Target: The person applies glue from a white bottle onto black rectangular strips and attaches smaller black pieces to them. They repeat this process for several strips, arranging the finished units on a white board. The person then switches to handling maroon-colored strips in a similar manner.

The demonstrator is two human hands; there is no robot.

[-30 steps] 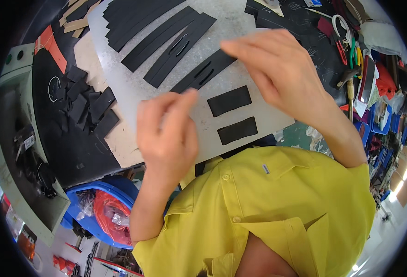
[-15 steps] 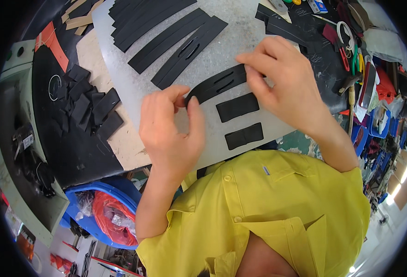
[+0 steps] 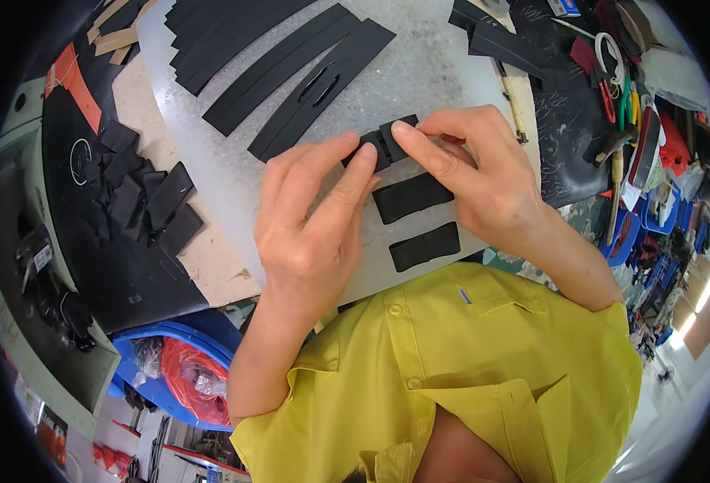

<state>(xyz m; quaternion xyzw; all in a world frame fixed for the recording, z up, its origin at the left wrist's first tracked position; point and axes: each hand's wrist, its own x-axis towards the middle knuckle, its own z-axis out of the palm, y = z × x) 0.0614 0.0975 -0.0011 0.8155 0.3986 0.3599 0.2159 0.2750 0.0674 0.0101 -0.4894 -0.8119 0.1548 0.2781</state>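
The black strip (image 3: pixel 385 145), stretched long a moment ago, is now doubled short, left hand (image 3: pixel 310 217) and right hand (image 3: pixel 490 173) pinching its left and right ends, folding apparently underway.

1 head-worn fisheye camera looks down past a yellow collared cloth shirt (image 3: pixel 491 346). It closely overlooks a flat, grey board (image 3: pixel 423 72).
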